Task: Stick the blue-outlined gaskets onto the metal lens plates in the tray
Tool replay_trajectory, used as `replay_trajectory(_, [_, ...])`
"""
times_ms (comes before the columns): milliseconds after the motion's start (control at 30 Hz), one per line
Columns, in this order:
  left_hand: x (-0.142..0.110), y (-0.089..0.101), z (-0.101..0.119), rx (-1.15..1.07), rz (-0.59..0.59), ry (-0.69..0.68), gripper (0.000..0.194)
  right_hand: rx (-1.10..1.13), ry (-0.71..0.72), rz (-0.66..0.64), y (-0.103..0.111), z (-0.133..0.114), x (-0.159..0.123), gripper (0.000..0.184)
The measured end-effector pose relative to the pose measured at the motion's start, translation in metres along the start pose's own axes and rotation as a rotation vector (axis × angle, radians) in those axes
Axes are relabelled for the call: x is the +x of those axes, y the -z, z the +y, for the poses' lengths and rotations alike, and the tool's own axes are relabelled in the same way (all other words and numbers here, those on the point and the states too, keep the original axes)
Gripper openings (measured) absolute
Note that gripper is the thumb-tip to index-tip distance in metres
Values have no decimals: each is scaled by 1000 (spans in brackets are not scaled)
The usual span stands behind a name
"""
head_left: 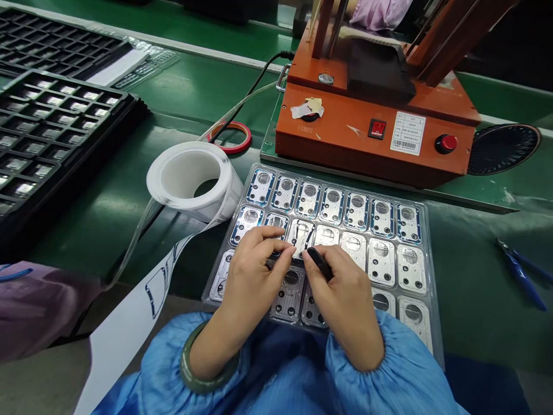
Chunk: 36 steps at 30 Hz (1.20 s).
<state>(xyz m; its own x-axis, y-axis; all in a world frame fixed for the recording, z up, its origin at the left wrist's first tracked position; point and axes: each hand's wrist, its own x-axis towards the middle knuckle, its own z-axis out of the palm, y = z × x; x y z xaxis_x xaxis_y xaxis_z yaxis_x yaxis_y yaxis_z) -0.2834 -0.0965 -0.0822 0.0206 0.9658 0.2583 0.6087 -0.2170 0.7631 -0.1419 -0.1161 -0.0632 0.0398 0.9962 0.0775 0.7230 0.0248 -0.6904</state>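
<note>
A clear plastic tray holds rows of small silver metal plates, each with a round window and two dark holes. Over a plate in the second row hangs a thin dark adhesive frame, bent inward. My left hand is closed, thumb and forefinger pinching at the frame's lower left end. In my right hand lies a slim black tool, its tip hidden; the fingertips are close to the frame's lower right. Blue adhesive frames border the top-row plates and the left ones of the second row.
A white roll of backing stands left of the tray, its strip trailing toward me. Behind sits an orange press machine. Red tape, black trays, and blue-handled pliers lie around. Another person's pink sleeve is at left.
</note>
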Motion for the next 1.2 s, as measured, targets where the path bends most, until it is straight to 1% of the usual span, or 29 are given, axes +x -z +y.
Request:
replay_trajectory(133, [0,-1,-1,9,-9,-10,8,-5,8,10,-1,1,0,11])
replay_trajectory(433, [0,-4,-3,18,19,-47,7,-18,46,28,-1,2,0,12])
replay_trajectory(567, [0,-2,-3,9,13,-55,7,-23,60,-2,0,5,-1,13])
replay_trajectory(767, [0,-2,-4,1,2,-53,8,-41,101,-9,2,9,-2,15])
replay_trajectory(1200, [0,-2,-3,8,-17,-49,6,-73,124,10,0,10,-2,13])
